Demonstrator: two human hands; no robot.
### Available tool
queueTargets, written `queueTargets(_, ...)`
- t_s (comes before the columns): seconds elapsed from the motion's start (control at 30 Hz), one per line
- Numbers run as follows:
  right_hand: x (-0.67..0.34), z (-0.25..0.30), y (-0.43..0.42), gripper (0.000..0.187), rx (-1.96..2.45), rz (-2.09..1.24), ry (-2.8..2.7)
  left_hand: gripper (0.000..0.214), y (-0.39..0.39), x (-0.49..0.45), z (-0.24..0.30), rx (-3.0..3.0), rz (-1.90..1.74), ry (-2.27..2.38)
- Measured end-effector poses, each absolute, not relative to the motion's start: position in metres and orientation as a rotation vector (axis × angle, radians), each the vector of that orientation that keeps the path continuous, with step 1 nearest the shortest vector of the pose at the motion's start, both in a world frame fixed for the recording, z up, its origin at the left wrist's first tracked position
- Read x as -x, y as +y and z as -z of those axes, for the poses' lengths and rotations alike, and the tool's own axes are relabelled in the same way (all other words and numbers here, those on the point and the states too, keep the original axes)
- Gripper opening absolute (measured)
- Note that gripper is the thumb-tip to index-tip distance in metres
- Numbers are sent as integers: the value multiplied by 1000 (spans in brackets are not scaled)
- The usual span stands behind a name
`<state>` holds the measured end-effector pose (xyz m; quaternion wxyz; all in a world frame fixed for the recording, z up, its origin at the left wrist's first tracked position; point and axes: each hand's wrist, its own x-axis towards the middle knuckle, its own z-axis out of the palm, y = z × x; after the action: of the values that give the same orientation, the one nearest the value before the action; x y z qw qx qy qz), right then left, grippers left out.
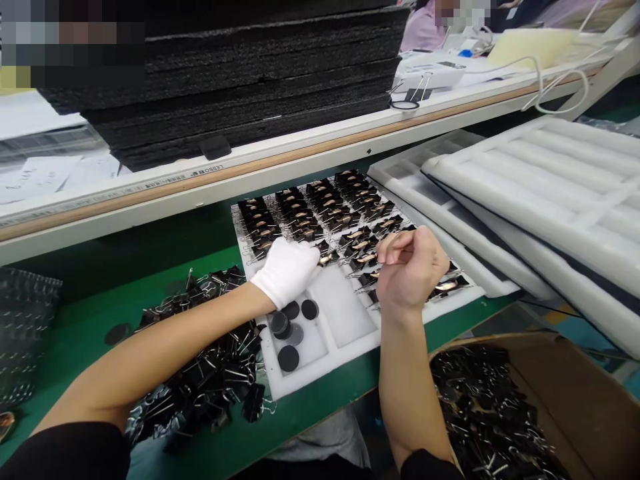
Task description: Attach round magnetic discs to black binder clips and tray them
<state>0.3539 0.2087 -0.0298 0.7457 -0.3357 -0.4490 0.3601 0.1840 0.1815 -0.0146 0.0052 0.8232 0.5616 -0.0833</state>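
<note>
My left hand (285, 270), in a white glove, rests closed on the white foam tray (345, 313), beside rows of black binder clips (320, 207) seated in its compartments. My right hand (407, 267), bare, hovers over the tray's right side with its fingers curled in a pinch; what it pinches is too small to make out. Several black round discs (290, 327) lie in the tray's near compartment, just below my left wrist.
A loose heap of black binder clips (210, 360) lies on the green table at the left. A cardboard box (560, 393) of clips stands at the lower right. Stacked white foam trays (540, 193) lie at the right. Black foam sheets (240, 73) sit on the shelf above.
</note>
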Motion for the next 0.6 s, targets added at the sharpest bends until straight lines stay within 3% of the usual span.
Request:
queueTargets(0.13, -355, 33, 207, 40, 720, -803, -1020, 39, 175, -176, 15, -2591, 261, 1744)
queueTargets(0.3, -360, 45, 204, 10, 891, -745, -1556, 38, 151, -136, 1, -2577, 108, 1849)
queueTargets(0.43, -358, 60, 200, 30, 1040, -300, -2315, 39, 110, -78, -18, -2426, 37, 2089)
queueTargets(0.6, -355, 74, 205, 26, 1055, -17, -2551, 43, 40, -8, -26, -2160, -11, 2298)
